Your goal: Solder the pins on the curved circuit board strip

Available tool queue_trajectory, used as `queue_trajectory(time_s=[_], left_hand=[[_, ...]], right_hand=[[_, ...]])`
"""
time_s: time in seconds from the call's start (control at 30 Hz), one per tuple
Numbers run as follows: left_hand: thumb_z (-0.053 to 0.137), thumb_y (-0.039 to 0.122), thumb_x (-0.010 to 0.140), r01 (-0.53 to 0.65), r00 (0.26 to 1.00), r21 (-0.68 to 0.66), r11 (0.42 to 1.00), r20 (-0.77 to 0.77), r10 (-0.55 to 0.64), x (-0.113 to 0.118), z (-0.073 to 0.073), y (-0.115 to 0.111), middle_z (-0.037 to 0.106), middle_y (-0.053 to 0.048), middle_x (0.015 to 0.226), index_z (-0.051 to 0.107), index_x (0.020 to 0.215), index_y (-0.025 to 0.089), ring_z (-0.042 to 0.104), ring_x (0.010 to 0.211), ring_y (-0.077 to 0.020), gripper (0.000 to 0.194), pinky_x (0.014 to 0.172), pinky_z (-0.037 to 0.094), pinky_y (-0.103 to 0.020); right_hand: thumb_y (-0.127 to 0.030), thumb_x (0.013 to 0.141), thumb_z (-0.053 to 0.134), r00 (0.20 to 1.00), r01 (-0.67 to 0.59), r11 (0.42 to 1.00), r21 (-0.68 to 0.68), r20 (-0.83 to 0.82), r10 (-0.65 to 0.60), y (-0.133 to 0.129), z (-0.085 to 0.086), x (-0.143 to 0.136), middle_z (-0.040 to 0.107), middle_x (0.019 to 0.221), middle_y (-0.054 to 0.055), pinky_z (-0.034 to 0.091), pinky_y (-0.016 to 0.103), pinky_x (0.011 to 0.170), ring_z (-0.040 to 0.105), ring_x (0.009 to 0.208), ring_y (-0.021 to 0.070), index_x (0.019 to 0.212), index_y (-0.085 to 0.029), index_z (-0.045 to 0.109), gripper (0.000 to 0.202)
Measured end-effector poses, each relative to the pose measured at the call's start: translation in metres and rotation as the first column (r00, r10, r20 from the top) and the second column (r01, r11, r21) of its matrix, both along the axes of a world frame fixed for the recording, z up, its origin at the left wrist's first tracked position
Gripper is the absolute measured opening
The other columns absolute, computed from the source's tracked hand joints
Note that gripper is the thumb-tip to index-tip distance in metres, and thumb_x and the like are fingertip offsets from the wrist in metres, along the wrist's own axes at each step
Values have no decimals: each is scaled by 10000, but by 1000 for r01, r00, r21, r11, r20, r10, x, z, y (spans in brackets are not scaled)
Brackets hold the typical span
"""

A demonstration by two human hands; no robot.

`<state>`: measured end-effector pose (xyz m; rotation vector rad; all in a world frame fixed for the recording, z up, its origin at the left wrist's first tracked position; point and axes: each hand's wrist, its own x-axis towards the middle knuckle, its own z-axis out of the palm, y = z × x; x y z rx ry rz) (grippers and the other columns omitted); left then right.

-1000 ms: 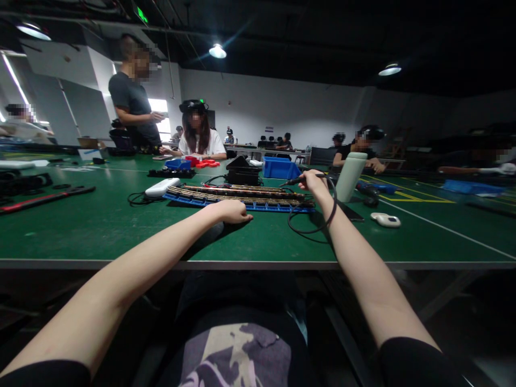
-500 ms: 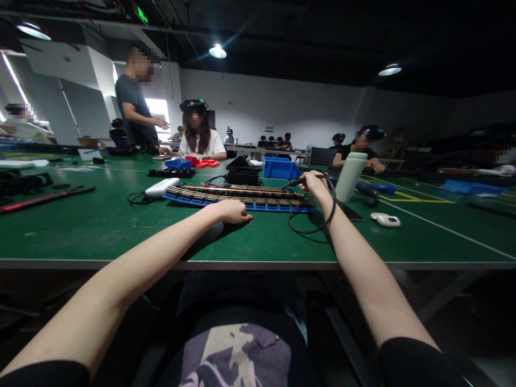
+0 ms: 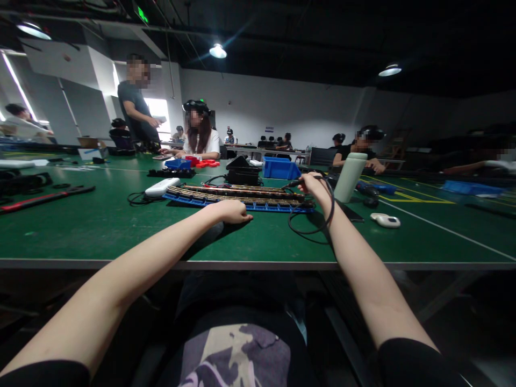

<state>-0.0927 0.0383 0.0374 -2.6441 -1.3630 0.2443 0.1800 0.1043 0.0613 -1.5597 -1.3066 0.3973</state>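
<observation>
A long blue tray (image 3: pixel 266 207) lies across the green table in front of me, with rows of thin gold-coloured strips (image 3: pixel 242 194) along it. At its near edge rests my left hand (image 3: pixel 234 211), fingers curled closed; whatever may be in them is hidden. Over the tray's right end, my right hand (image 3: pixel 310 183) grips a pen-shaped soldering iron (image 3: pixel 293 184) with its tip pointing left, close to the strips. The iron's black cable (image 3: pixel 300 231) loops over my right forearm and down onto the table.
Right of my right hand stands a pale green bottle (image 3: pixel 350 177), with a small white case (image 3: pixel 385 220) nearer me. Behind the tray are a black device (image 3: pixel 242 174) and a blue bin (image 3: pixel 281 167). A white box (image 3: pixel 161 187) lies left. Co-workers (image 3: pixel 200 134) sit across the table.
My hands and the soldering iron are almost where they were. Across the table, the standing person has lowered an arm a little and the seated co-worker has turned slightly.
</observation>
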Motion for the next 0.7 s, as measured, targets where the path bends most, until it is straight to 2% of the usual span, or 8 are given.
queue_trajectory(time_s=[0.7], left_hand=[[344,532,955,4,1000,-7,1000,28,-4,-2,-2,3,718,-121,797,759,837,147,646,712,-207,578,637,411,-274]], right_hand=[[-271,825,583,999,3,1000,15,-36,-2,-5,1,-2,588,490,-7,457,163,451,576,440,99,740,-163,627,144]])
